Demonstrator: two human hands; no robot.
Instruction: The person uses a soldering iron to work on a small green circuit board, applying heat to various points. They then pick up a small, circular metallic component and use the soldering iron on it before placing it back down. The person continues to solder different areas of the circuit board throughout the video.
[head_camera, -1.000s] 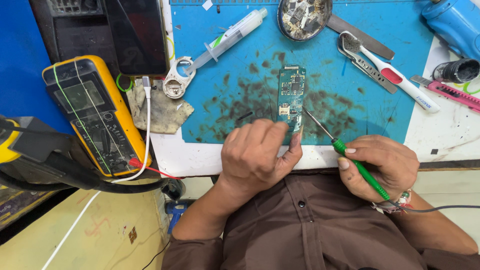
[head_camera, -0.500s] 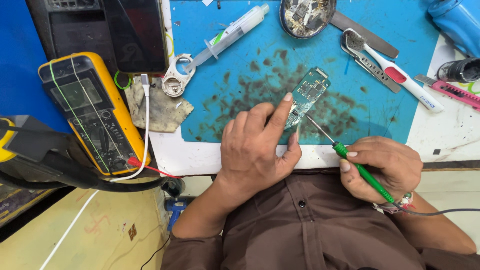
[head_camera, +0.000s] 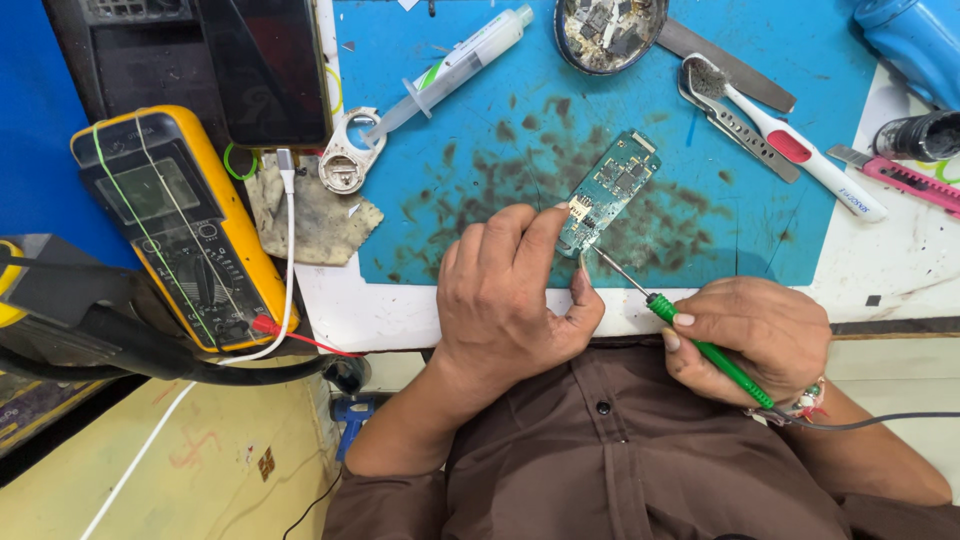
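Note:
A small green circuit board (head_camera: 612, 186) lies tilted on the stained blue work mat (head_camera: 480, 150). My left hand (head_camera: 510, 295) pins the board's near end with thumb and fingers. My right hand (head_camera: 755, 335) holds a green-handled soldering iron (head_camera: 700, 345), a cable trailing off to the right. Its thin metal tip (head_camera: 605, 258) touches the board's lower end, right beside my left thumb.
A yellow multimeter (head_camera: 185, 230) with a red lead lies at left, a dark phone (head_camera: 265, 65) above it. A syringe (head_camera: 450, 65), a round metal dish of parts (head_camera: 608, 30), tweezers (head_camera: 735, 125), a toothbrush (head_camera: 800, 150) and a pink knife (head_camera: 905, 175) surround the mat.
The board has been turned from upright to tilted right, and my left hand shifted its grip to the lower end. The iron's tip has stayed at the board's lower end.

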